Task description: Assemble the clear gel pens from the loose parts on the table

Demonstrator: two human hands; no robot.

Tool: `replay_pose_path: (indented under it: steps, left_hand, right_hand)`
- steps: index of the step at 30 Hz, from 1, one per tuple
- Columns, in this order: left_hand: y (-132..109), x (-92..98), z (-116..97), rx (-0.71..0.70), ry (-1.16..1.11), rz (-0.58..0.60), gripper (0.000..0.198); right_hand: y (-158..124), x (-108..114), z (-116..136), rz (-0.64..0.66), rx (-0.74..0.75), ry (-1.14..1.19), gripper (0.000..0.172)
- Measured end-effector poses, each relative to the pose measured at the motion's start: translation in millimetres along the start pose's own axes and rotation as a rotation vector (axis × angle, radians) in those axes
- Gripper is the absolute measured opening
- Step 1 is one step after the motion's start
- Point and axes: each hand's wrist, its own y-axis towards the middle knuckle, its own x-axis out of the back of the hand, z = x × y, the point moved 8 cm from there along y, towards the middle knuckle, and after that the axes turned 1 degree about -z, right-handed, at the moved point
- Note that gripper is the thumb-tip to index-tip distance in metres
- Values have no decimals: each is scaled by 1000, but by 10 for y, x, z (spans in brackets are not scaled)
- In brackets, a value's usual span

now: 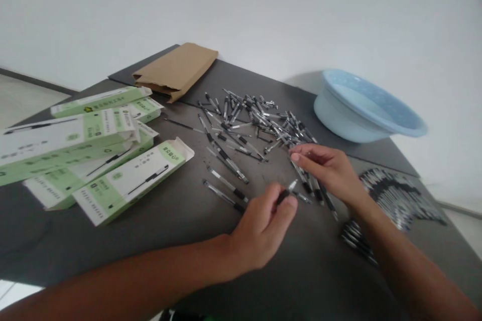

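My left hand (263, 225) is closed around a pen (284, 194), whose black grip and clear pointed end stick out between thumb and forefinger. The rest of that pen is hidden in the fist. Thumb and forefinger of my right hand (329, 168) are pinched together just above the edge of a loose heap of pens (241, 125). Whatever is in that pinch, if anything, is too small to make out. Several black-gripped pens (320, 193) lie below the right hand. Beside the left hand, more pens (226, 190) rest on the dark table (181, 256).
Green and white pen boxes (131, 180) are piled at the left. A brown paper bag (181, 67) lies at the back, and a light blue basin (350, 115) stands tilted at the back right. Rows of pens (395, 200) are laid out beyond my right forearm.
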Motion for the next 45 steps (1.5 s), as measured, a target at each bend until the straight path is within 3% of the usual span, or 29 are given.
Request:
replay_pose_path:
  steps: [4, 8, 16, 24, 30, 32, 38, 42, 45]
  left_hand:
    - [42, 37, 95, 62, -54, -84, 34]
    - [59, 24, 148, 85, -82, -100, 32]
    - [100, 27, 135, 117, -73, -96, 31]
    - [100, -47, 77, 136, -50, -4, 33]
    - [101, -56, 51, 105, -12, 2, 27]
    - [101, -61, 57, 104, -6, 6, 27]
    - [105, 4, 22, 69, 2, -62, 28]
    - [126, 95, -80, -6, 24, -166, 34]
    - [139, 132, -149, -60, 57, -203, 25]
  right_hand:
    - [-518, -127, -37, -27, -109, 243, 37]
    - [-723, -214, -65, -70, -119, 396, 31]
    - [-786, -133, -74, -61, -50, 444, 16]
    - [-771, -80, -76, 55, 14, 473, 21]
    - [-721, 10, -129, 76, 38, 518, 42]
    - [-711, 32, -107, 66, 24, 532, 36]
    - [-751, -95, -161, 27, -197, 675, 19]
    - [-846, -391, -223, 95, -421, 926, 27]
    - [-918, -593, -176, 173, -528, 1124, 33]
